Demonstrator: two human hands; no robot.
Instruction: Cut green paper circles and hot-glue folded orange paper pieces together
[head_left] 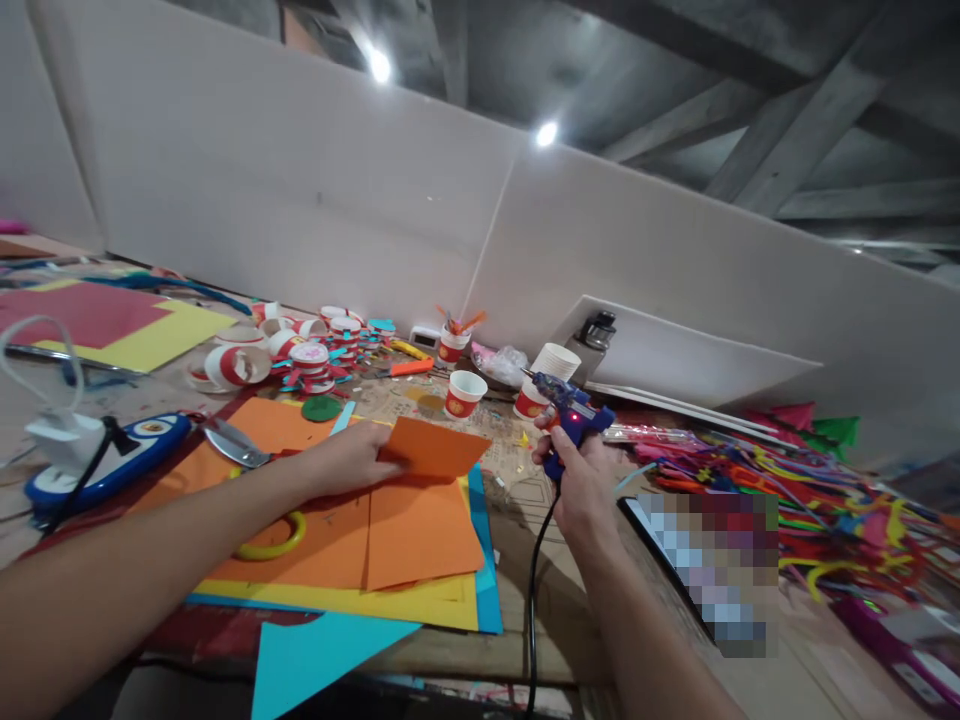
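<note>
Left hand (356,455): nearly closed, pinching the left edge of the orange card (441,450), which is tilted above the sheets (424,545). Right hand (583,475): at 3 o'clock from the left hand, wrapped around the grip of the glue gun (571,430). The gun's red light (574,417) is lit, its nozzle points to 10 o'clock, and its cable (533,600) drops toward 6 o'clock. Scissors (232,440): blades at 9 o'clock from the left hand. Pipe cleaners (832,500): 3 o'clock from the right hand
</note>
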